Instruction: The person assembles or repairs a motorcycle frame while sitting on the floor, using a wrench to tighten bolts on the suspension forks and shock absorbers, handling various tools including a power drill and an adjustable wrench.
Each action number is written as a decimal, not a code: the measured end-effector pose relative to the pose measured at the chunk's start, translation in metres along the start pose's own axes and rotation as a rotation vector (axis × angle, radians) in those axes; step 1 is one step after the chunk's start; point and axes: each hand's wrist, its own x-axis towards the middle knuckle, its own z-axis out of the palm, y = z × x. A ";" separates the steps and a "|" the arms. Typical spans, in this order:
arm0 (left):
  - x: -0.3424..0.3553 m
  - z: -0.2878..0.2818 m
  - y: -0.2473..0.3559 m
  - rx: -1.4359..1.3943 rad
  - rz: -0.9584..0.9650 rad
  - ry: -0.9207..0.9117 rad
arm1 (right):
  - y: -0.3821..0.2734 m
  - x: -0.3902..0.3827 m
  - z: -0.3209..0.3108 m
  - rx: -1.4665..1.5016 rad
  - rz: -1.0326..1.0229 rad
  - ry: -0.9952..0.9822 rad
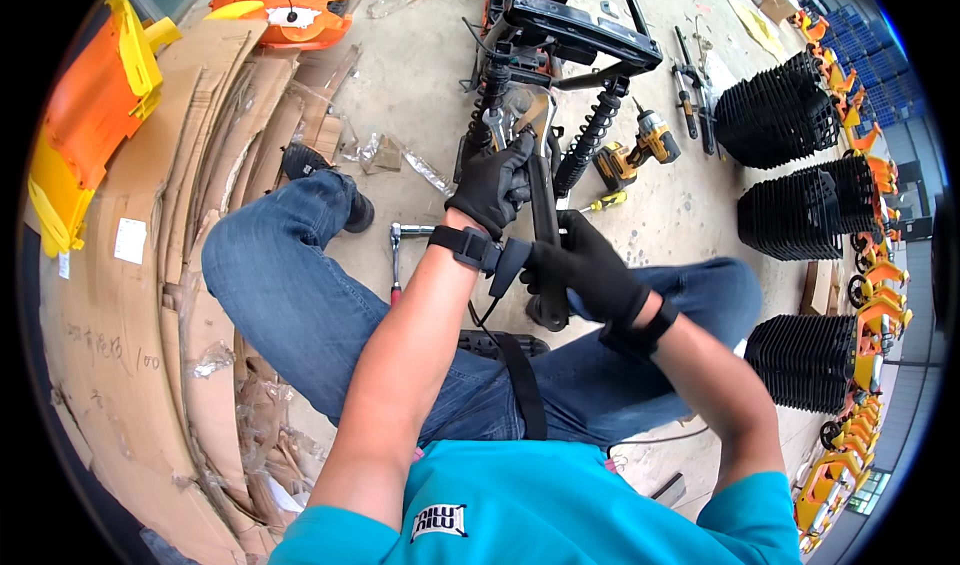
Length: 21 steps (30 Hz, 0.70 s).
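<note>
A long black metal bar with a rounded near end stands out between my legs, running toward the black vehicle frame. My left hand, in a black glove, is curled closed against its upper part. Lower down, my right hand, also gloved, wraps its fingers round the bar near the rounded end. Shiny metal shows at the bar's far end, between two black coil springs, the right one plainest. The exact joint there is hard to make out.
A yellow-and-black cordless drill and a yellow screwdriver lie to the right. A ratchet wrench rests by my left leg. Flattened cardboard lines the left; stacked black plastic parts stand on the right.
</note>
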 end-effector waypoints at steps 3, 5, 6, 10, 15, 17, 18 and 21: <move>-0.009 0.004 0.014 0.135 0.062 0.070 | -0.042 0.017 -0.003 0.037 0.190 -0.131; -0.010 0.004 0.023 0.220 0.043 0.095 | -0.055 0.032 -0.009 0.003 0.147 -0.171; -0.011 0.004 0.028 0.249 0.060 0.065 | -0.049 0.041 -0.016 -0.228 -0.155 -0.220; -0.022 0.019 0.054 0.442 0.127 0.079 | -0.067 0.049 0.005 0.025 0.004 -0.157; -0.018 0.037 0.078 0.694 0.153 0.320 | -0.075 0.059 0.000 0.083 -0.004 -0.092; -0.018 0.039 0.078 0.701 0.155 0.393 | -0.072 0.059 -0.002 0.137 0.035 -0.038; -0.012 0.030 0.073 0.641 0.125 0.336 | -0.069 0.058 -0.005 0.128 0.038 -0.047; 0.006 -0.005 0.052 0.513 0.109 0.231 | -0.057 0.065 -0.013 0.120 0.094 -0.083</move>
